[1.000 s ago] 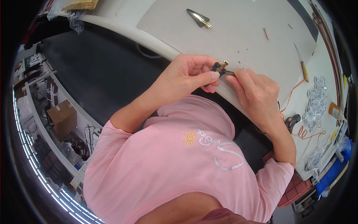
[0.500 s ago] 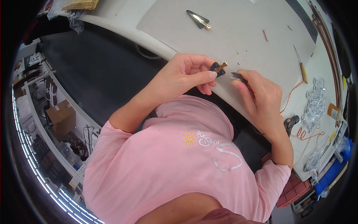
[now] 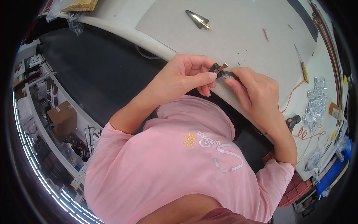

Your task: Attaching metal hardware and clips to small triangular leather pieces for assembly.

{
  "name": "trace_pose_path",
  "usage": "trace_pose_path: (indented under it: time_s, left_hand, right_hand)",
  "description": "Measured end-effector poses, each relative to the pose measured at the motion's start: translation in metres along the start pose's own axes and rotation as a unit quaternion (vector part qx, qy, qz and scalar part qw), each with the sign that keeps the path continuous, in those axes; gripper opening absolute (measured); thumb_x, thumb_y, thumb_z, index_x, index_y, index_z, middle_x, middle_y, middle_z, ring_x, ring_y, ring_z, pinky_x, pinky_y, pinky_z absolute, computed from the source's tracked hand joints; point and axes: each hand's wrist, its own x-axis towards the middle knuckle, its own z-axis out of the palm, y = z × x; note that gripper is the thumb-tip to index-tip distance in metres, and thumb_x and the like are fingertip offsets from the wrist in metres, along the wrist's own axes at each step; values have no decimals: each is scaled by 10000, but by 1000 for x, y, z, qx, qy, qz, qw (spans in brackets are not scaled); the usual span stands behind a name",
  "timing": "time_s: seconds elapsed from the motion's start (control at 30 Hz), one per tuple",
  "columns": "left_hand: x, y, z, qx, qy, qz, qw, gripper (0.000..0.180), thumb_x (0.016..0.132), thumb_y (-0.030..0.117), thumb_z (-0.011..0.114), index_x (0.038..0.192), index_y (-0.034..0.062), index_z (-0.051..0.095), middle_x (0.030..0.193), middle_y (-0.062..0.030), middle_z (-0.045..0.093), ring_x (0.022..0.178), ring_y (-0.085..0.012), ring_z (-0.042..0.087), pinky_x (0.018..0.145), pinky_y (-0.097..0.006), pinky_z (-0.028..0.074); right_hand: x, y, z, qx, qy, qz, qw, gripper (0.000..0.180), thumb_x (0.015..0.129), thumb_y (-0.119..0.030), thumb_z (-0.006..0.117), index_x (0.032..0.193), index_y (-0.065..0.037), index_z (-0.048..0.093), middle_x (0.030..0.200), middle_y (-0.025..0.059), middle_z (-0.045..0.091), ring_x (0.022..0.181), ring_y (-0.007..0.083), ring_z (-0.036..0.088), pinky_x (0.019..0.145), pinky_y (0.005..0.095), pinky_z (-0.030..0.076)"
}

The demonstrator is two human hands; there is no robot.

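Pinched between the thumb and fingers of my left hand [image 3: 190,74] is a small black piece with a gold metal clip [image 3: 221,68] sticking up from it. My right hand [image 3: 255,87] is closed around a small dark, thin blade-like tool [image 3: 230,74], whose tip meets or nearly meets the black piece. A pale or clear bit shows by the right thumb; I cannot make out what it is. Farther off on the grey sheet lies a dark triangular piece [image 3: 197,18] with a gold clip along it.
On the grey sheet [image 3: 167,22] lie a short copper-coloured stick [image 3: 266,34] and several dark crumbs. To the right are a yellow-handled awl [image 3: 305,72], a heap of clear plastic pieces [image 3: 315,99], orange cord [image 3: 320,132] and a black-handled tool [image 3: 293,121].
My right hand has moved left, bringing the dark blade-like tool up to the black piece. My left hand keeps its hold in almost the same place.
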Motion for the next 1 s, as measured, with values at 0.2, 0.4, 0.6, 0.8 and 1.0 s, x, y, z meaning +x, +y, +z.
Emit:
trace_pose_path:
  time_s: [0.2, 0.4, 0.6, 0.8, 1.0]
  left_hand:
    - [0, -2, 2, 6, 10, 5, 1000, 235, 979, 92, 630, 1181, -23, 665, 863, -62, 704, 724, -94, 666, 711, -225, 554]
    - [-1, -5, 3, 4, 12, 11, 1000, 248, 979, 102, 639, 1193, -22, 662, 871, -60, 703, 742, -89, 663, 719, -225, 555]
    - [-2, -9, 4, 10, 10, 27, 1000, 247, 981, 96, 632, 1195, -22, 663, 857, -47, 693, 736, -84, 659, 717, -222, 552]
    - [0, -9, 7, 33, 26, 33, 999, 241, 979, 90, 629, 1188, -23, 665, 855, -47, 693, 723, -82, 658, 703, -216, 547]
    - [0, -7, 6, 21, 24, 28, 999, 205, 979, 115, 629, 1136, -11, 668, 837, -52, 681, 722, -94, 659, 693, -228, 547]
  right_hand:
    - [0, 1, -1, 7, -12, 2, 1000, 200, 919, -263, 692, 866, -101, 588, 681, 40, 572, 532, 234, 564, 471, 359, 407]
    - [1, -2, -1, -10, -19, 9, 1000, 204, 937, -261, 669, 854, -104, 568, 669, 36, 562, 536, 240, 566, 470, 364, 406]
    - [3, -3, -4, -7, -48, 16, 999, 216, 948, -270, 654, 842, -110, 554, 663, 32, 583, 541, 236, 589, 464, 363, 407]
    - [-1, -2, -1, -72, -37, -24, 996, 241, 939, -274, 667, 818, -108, 541, 646, 29, 570, 506, 237, 567, 455, 357, 406]
    - [-3, -1, 0, -81, -11, -26, 996, 242, 925, -269, 687, 811, -104, 551, 624, 39, 547, 479, 237, 537, 454, 352, 399]
